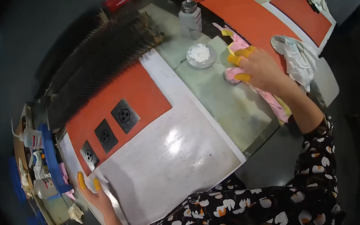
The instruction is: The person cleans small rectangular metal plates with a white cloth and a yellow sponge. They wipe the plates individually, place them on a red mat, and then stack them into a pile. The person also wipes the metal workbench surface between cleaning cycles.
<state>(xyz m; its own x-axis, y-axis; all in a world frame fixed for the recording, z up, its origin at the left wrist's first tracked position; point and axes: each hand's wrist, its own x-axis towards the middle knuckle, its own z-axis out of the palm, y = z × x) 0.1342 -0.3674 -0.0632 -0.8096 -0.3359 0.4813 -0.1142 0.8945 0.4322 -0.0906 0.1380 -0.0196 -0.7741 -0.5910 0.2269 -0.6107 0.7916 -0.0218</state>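
Note:
My left hand (96, 197), with yellow finger cots on its tips, is at the left edge of the white work sheet (168, 164). Its fingers are apart and hold nothing. Nearest to it is the lowest of three dark metal plates (105, 135), each with a round black three-hole mark, in a row on an orange mat (146, 96). On the right, my right hand (261, 69), also in yellow finger cots, closes on a pink cloth (232, 75) bunched into a round pad. Just left of that hand is a small dish (204, 60) of white powder.
A clear bottle with a metal cap (190, 20) stands beyond the dish. Dark thin plates stand racked (101, 63) at the far left. A white cloth (298, 60) hangs over the right edge. A blue bin (51, 161) and a squeeze bottle (33, 138) sit at left.

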